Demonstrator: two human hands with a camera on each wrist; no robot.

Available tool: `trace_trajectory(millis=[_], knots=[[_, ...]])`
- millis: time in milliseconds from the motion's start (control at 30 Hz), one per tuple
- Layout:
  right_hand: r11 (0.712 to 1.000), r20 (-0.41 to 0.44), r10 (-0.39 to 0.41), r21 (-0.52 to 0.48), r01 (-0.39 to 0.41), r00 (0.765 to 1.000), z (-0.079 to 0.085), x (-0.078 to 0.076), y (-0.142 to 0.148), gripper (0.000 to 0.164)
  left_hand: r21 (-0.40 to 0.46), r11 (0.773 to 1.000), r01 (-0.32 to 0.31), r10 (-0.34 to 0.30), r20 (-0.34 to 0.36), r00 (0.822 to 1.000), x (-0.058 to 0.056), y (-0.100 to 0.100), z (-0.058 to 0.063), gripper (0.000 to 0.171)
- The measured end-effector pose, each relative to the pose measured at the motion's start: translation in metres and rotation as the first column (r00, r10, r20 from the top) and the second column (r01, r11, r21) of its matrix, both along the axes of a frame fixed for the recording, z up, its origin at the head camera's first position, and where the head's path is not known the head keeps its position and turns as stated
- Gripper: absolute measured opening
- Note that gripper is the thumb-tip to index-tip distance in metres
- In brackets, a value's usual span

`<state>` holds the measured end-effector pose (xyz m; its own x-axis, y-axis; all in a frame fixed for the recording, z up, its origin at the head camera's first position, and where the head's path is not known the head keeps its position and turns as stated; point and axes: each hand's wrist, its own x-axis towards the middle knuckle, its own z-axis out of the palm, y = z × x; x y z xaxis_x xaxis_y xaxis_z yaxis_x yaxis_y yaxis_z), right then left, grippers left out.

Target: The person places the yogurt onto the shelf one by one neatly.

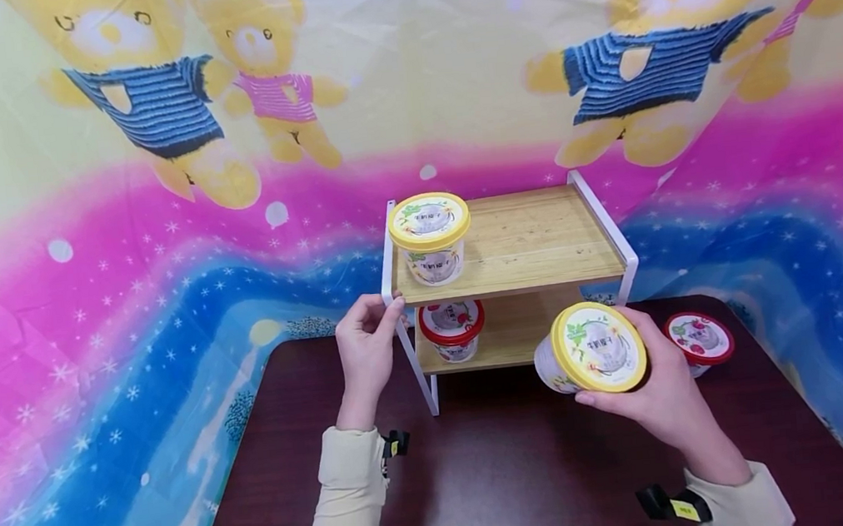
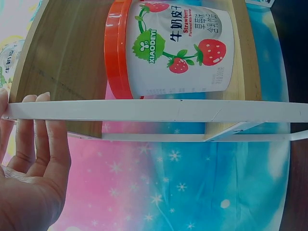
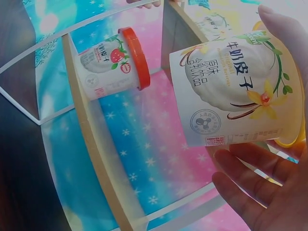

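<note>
My right hand (image 1: 666, 392) grips a yellow-lidded tub (image 1: 600, 349) around its lid and side, in front of the shelf's right half. The tub is tilted, its lid facing the head camera. In the right wrist view this tub (image 3: 236, 91) shows a vanilla flower on its label. With thumb and fingers my left hand (image 1: 369, 351) holds the white left frame of the two-tier shelf (image 1: 525, 241) near its front top corner. Another yellow-lidded tub (image 1: 430, 241) stands on the top board at the left. Below it, a red-lidded strawberry tub (image 2: 180, 48) sits on the lower board.
A second red-lidded tub (image 1: 699, 341) stands on the dark table (image 1: 487, 491) right of the shelf, partly behind my right hand. A bear-printed cloth (image 1: 450, 68) hangs behind and around the table.
</note>
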<state>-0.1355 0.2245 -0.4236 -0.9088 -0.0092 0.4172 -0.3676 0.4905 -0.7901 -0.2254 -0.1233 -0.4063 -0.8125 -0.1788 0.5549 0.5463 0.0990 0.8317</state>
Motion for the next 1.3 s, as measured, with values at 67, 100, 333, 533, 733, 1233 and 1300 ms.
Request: trace_trajectory(millis=[67,100,333,533,733,1233,1300], knots=[[1.000,-0.004,-0.002,0.000,0.002,1.000,0.002,0.000,-0.001,0.105,0.000,1.000,-0.005,0.005,0.010,1.000,0.002,0.001,0.003,0.009],[1.000,-0.006,-0.002,-0.001,0.002,1.000,0.002,0.001,-0.001,0.105,-0.002,1.000,-0.007,0.007,0.012,1.000,0.005,0.002,0.006,0.007],[1.000,-0.014,-0.012,-0.003,0.012,1.000,0.006,0.001,-0.002,0.106,-0.014,1.000,-0.009,0.009,0.021,1.000,0.020,0.007,0.026,0.009],[1.000,-0.041,-0.007,-0.010,0.007,0.999,0.009,0.001,-0.002,0.108,-0.034,0.999,-0.023,0.023,0.023,0.999,0.010,0.004,0.013,0.008],[1.000,-0.066,0.005,-0.015,-0.006,0.998,0.013,0.001,-0.003,0.109,-0.019,0.999,-0.027,0.028,0.030,0.999,0.000,0.000,-0.001,0.007],[0.999,-0.103,0.000,-0.040,-0.004,0.995,0.020,0.003,-0.004,0.112,-0.033,0.999,-0.012,0.012,-0.007,1.000,0.019,0.006,0.024,0.008],[0.999,-0.108,0.004,-0.045,-0.009,0.994,0.022,0.003,-0.005,0.113,-0.034,0.999,-0.014,0.013,-0.008,1.000,0.020,0.006,0.024,0.008]])
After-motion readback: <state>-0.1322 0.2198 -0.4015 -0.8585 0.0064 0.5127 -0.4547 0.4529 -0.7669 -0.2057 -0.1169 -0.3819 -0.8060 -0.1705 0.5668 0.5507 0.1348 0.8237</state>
